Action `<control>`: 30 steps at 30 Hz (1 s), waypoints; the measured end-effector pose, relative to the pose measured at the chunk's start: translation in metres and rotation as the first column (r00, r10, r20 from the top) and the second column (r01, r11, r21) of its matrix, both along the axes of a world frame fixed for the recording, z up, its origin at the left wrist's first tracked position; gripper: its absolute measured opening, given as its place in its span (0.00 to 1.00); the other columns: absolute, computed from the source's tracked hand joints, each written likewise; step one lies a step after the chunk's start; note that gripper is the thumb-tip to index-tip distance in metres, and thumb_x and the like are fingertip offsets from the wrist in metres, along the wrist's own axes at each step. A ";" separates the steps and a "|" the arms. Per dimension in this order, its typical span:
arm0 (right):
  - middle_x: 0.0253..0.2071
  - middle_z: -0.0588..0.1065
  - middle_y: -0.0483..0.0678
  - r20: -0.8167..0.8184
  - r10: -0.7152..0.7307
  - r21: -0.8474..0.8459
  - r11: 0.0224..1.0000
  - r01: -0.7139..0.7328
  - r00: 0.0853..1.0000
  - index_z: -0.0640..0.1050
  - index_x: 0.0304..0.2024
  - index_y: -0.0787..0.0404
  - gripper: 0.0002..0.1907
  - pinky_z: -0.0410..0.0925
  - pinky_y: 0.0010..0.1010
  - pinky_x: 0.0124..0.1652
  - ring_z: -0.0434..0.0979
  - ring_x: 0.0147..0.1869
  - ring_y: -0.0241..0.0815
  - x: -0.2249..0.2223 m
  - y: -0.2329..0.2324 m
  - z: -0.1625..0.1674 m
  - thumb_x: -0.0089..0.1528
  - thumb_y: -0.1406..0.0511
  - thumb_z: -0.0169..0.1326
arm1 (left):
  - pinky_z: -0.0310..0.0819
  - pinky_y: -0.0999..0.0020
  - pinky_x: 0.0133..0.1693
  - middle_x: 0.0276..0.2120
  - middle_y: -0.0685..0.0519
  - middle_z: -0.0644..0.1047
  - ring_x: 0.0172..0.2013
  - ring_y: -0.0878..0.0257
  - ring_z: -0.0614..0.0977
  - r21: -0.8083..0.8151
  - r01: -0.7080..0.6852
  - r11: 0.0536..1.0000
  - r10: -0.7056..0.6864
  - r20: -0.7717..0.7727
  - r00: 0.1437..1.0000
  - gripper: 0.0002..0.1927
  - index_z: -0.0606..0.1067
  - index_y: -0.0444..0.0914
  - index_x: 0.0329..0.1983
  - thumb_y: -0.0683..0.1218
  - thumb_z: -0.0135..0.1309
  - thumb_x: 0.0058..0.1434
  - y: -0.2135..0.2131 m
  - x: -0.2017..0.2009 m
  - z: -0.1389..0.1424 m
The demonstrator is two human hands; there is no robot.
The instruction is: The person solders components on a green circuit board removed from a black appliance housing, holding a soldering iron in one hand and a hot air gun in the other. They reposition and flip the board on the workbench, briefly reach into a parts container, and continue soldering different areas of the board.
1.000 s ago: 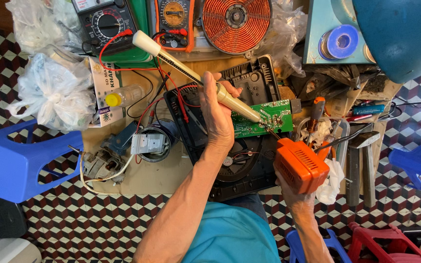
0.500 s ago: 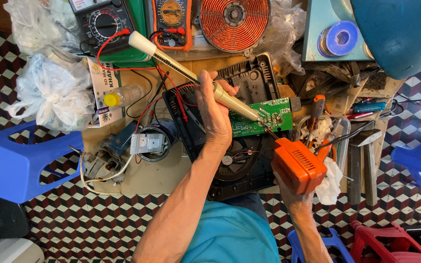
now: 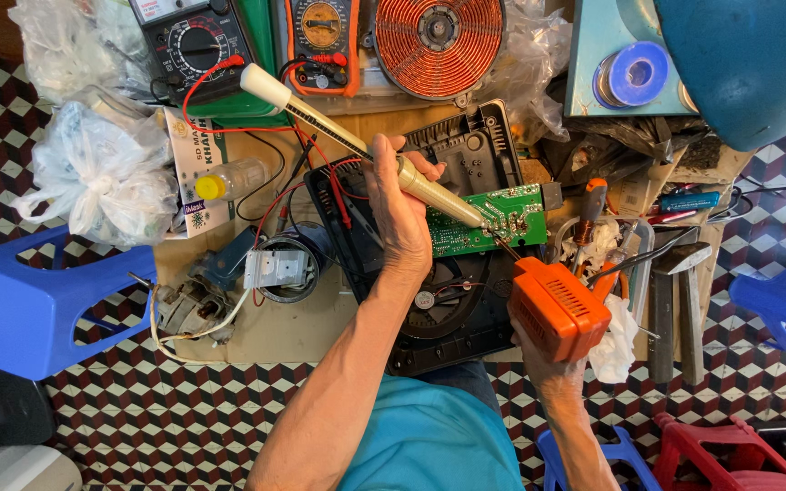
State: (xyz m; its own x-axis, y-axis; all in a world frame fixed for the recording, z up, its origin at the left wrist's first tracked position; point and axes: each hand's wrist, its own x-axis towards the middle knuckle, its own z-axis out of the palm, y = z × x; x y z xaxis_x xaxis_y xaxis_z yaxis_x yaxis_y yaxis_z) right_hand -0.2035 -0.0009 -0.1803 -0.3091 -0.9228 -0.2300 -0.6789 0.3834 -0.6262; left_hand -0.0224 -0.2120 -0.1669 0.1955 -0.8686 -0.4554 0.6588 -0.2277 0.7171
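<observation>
We see the green circuit board (image 3: 493, 221) lying across the open black appliance housing (image 3: 452, 300), just to the right of the left hand (image 3: 399, 214) and just above the right hand (image 3: 548, 341). The left hand is closed around a cream-coloured desoldering pump (image 3: 366, 150), fingers wrapped about its lower barrel, with the long body slanting up and away to the left of that hand and its tip resting at the board. The right hand is closed on an orange soldering gun (image 3: 559, 307), whose thin tip reaches up to the same spot on the board; a wad of white tissue (image 3: 616, 341) sits right beside that hand, and we cannot tell whether it is also gripped.

Red and black test leads (image 3: 320, 173) loop just left of the left hand, running up to two multimeters (image 3: 197, 41) above it. A copper induction coil (image 3: 434, 32) lies further above. Left of the left hand are a small motor part with a white block (image 3: 277, 268), a bottle with a yellow cap (image 3: 229, 180) and white plastic bags (image 3: 93, 173). Right of the right hand lie metal tools (image 3: 670, 291), and up beyond them a blue spool (image 3: 634, 75). A blue plastic stool (image 3: 38, 305) stands off the desk (image 3: 275, 332) on the chequered floor (image 3: 184, 400).
</observation>
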 end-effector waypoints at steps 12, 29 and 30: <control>0.30 0.78 0.46 0.134 -0.027 0.080 0.997 0.017 0.991 0.78 0.51 0.64 0.17 0.72 0.30 0.33 0.79 0.29 0.37 -0.009 0.007 -0.013 0.61 0.65 0.62 | 0.72 0.49 0.53 0.30 0.52 0.71 0.35 0.61 0.75 -0.011 -0.013 1.000 0.012 -0.009 1.000 0.27 0.64 0.39 0.54 0.65 0.46 0.69 -0.002 0.002 0.001; 0.29 0.77 0.46 0.059 -0.001 0.013 1.000 0.000 0.998 0.78 0.50 0.65 0.17 0.71 0.33 0.33 0.77 0.28 0.38 -0.004 0.000 -0.004 0.61 0.65 0.62 | 0.72 0.48 0.54 0.30 0.52 0.70 0.35 0.61 0.75 0.007 -0.013 1.000 0.013 0.003 1.000 0.28 0.64 0.39 0.54 0.66 0.45 0.69 -0.002 0.001 0.003; 0.29 0.77 0.46 0.035 0.017 -0.021 1.000 -0.017 0.999 0.78 0.51 0.65 0.18 0.71 0.33 0.32 0.77 0.28 0.38 -0.004 -0.001 -0.003 0.61 0.64 0.62 | 0.72 0.49 0.54 0.30 0.52 0.70 0.35 0.61 0.74 0.003 -0.008 1.000 0.007 0.005 1.000 0.28 0.64 0.39 0.54 0.66 0.46 0.69 -0.002 0.001 0.003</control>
State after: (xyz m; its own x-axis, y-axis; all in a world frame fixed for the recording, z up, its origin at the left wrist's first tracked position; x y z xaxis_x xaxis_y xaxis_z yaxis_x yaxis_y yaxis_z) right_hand -0.2073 -0.0019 -0.1838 -0.2854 -0.9324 -0.2216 -0.6628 0.3590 -0.6571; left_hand -0.0212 -0.2141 -0.1636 0.2042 -0.8655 -0.4575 0.6570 -0.2253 0.7194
